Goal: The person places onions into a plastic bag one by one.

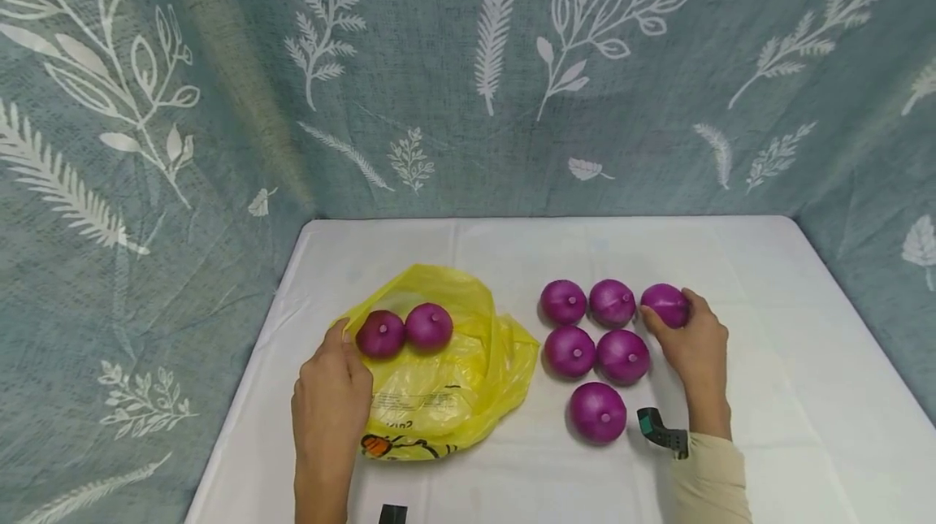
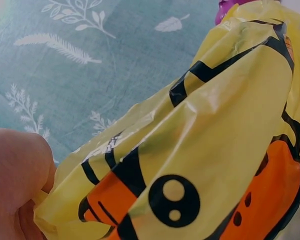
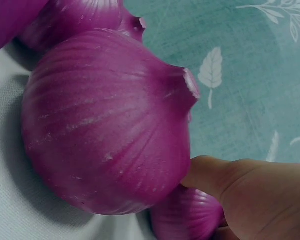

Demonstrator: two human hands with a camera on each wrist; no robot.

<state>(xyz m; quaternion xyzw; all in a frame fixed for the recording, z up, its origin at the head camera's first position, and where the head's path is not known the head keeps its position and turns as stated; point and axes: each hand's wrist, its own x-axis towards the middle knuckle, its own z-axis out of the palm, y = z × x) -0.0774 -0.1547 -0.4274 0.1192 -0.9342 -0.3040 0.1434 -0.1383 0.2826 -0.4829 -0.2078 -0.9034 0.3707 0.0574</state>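
Note:
In the head view, a yellow plastic bag [image 1: 420,410] lies on its side with its mouth spread open. Two purple onions [image 1: 429,326] sit together at the opening. My left hand [image 1: 332,398] pinches the bag's left edge; the left wrist view shows the bag's printed film [image 2: 225,135] stretching away from the thumb [image 2: 20,160]. Over at the back right, my right hand [image 1: 691,345] grips a purple onion [image 1: 664,305] between thumb and fingers. That onion is partly hidden behind a nearer onion [image 3: 110,125] in the right wrist view.
Several more purple onions [image 1: 621,357] stand grouped between the bag and my right hand, with one onion [image 1: 597,413] nearer the front. A white cloth [image 1: 797,394] covers the table. Blue-green leaf-patterned fabric [image 1: 439,61] hangs behind and at both sides.

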